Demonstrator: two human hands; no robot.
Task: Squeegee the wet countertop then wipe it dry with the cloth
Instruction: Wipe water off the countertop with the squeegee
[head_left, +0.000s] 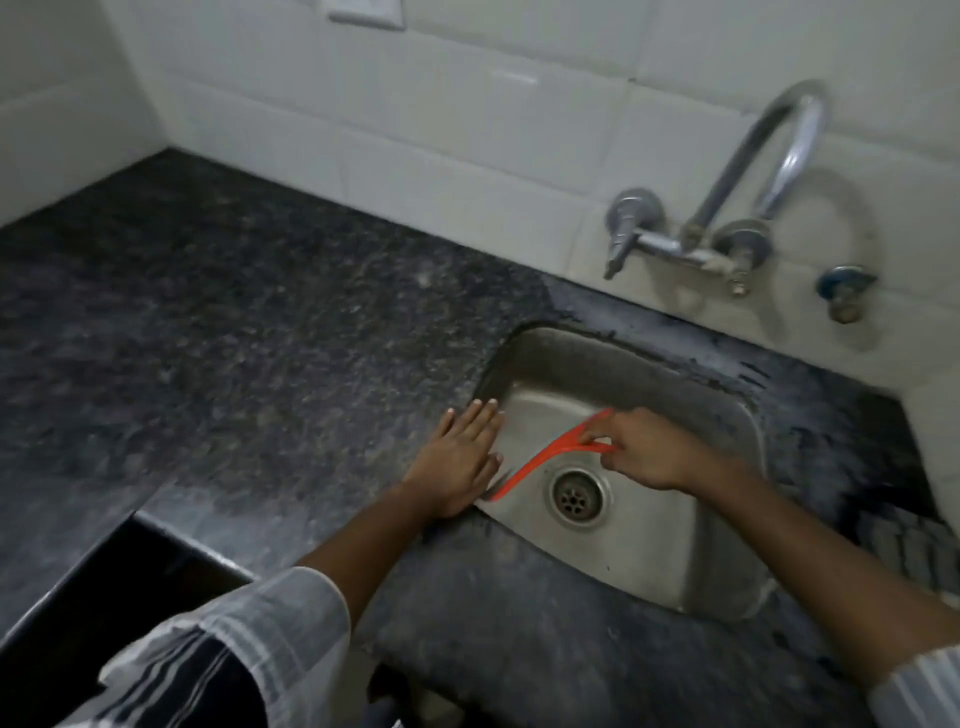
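Note:
My right hand (647, 452) grips a thin orange squeegee (540, 462) over the steel sink (691, 561). The blade runs diagonally, and its lower end touches the sink's left rim beside my left hand. My left hand (460, 462) lies flat, fingers apart, on the dark speckled countertop (234, 332) at the sink's left edge, holding nothing. The stone looks dull and streaky around the sink. No cloth is in view.
A chrome wall tap (727, 208) with a curved spout hangs over the sink's back, with a small valve (844, 291) to its right. White tiled walls (415, 130) close the back and left. The counter's front edge drops off at lower left (156, 525).

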